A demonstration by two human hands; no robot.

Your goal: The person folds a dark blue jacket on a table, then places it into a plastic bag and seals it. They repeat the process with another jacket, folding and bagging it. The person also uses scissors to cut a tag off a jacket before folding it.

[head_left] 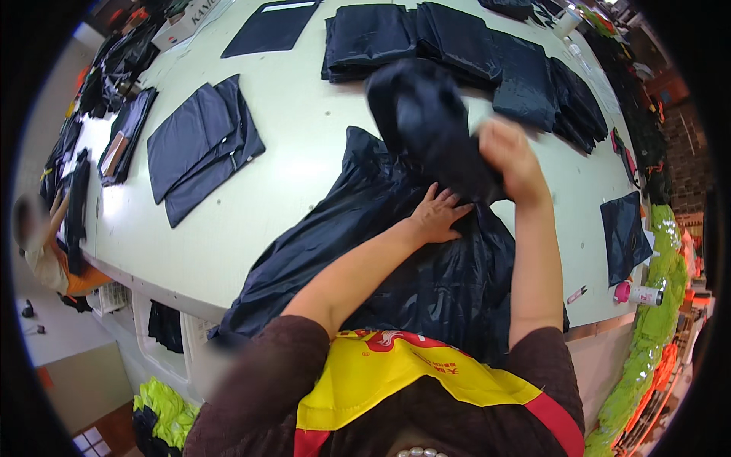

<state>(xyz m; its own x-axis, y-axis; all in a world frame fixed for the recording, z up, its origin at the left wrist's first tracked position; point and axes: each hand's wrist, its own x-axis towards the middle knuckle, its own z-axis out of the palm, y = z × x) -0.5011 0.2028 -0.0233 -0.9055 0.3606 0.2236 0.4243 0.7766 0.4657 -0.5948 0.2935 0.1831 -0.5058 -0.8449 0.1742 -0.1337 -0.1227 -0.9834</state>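
Note:
A dark garment of thin, shiny fabric (327,251) spreads over the near side of the table and hangs toward my body. My left hand (440,216) lies flat on it, fingers spread, pressing the cloth. Above the table and to the right, my right hand (509,152) is closed on a lifted part of the same garment, slightly smeared by motion. That raised part (426,114) bulges up and to the left of the right hand, blurred. Whether it is a hood or another part I cannot tell.
Folded dark garments stand in stacks (373,38) along the far side of the pale table (282,152). More folded pieces (204,145) lie at the left. A pink-capped bottle (640,294) and a pen (577,294) lie near the right edge. Another person (57,255) works at the far left.

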